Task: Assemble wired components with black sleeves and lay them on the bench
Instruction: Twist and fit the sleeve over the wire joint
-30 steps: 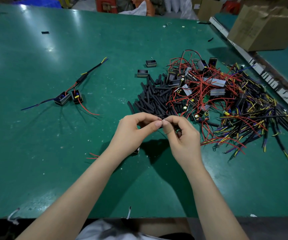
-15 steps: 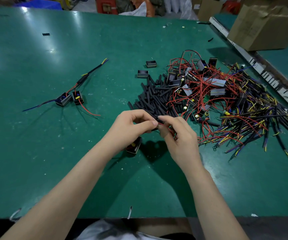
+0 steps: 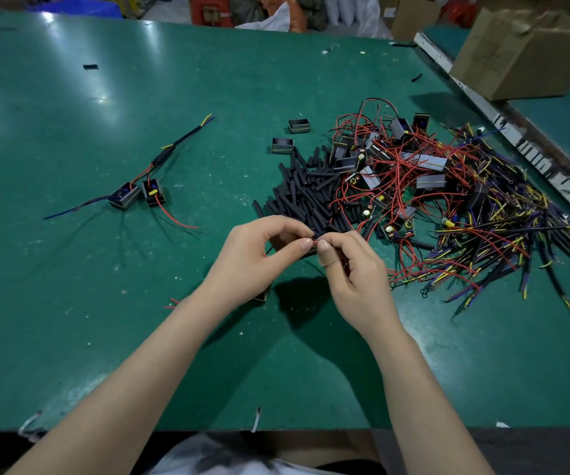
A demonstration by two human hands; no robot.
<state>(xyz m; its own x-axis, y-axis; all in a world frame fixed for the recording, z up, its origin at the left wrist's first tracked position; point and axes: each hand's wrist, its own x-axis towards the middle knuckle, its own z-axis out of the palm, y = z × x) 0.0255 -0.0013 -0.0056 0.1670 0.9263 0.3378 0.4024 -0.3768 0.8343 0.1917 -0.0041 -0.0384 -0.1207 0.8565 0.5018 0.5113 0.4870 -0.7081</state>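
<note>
Red wire (image 3: 314, 240): pinched between both thumbs and forefingers, above the bench (image 3: 71, 269).
Left hand (image 3: 256, 258): fingers curled, pinching the wire's left end.
Right hand (image 3: 355, 272): pinches just right of it.
Black sleeves (image 3: 307, 197): heaped just beyond the grip.
Wire tangle (image 3: 448, 200): far right.
Finished assemblies (image 3: 139, 193): well left, beyond.
Cardboard box (image 3: 530, 53): farthest right.

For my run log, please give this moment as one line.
stage: sleeving | left hand: pinches red wire | right hand: pinches same wire | finished assembly: on bench, left | sleeve pile: ahead
</note>
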